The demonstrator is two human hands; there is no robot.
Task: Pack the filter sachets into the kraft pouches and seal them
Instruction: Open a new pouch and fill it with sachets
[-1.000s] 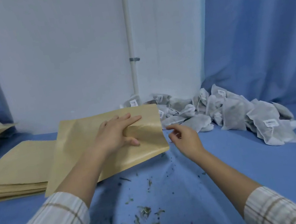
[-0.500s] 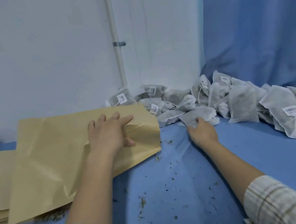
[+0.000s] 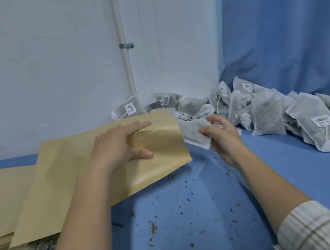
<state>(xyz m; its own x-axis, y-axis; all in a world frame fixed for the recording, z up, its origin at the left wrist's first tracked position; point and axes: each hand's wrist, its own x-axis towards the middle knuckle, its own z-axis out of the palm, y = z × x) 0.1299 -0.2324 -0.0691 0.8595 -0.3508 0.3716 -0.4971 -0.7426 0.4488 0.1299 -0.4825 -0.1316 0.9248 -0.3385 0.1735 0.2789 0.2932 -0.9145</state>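
A kraft pouch (image 3: 65,183) lies slanted over a flat stack of kraft pouches (image 3: 0,194) at the left. My left hand (image 3: 118,147) holds its open right end, fingers on top and thumb under the upper layer. My right hand (image 3: 222,135) pinches a white filter sachet (image 3: 193,134) whose left end sits at the pouch mouth. A pile of filter sachets (image 3: 266,113) with small labels and strings lies against the back wall and the curtain.
Blue cloth table (image 3: 298,179) carries scattered dry herb crumbs (image 3: 153,232) in the middle front. A white wall with a vertical pipe (image 3: 123,45) stands behind; a blue curtain (image 3: 285,19) hangs at the right.
My right hand took a sachet from the pile and brought it left to the pouch mouth. My left hand kept its hold on the pouch.
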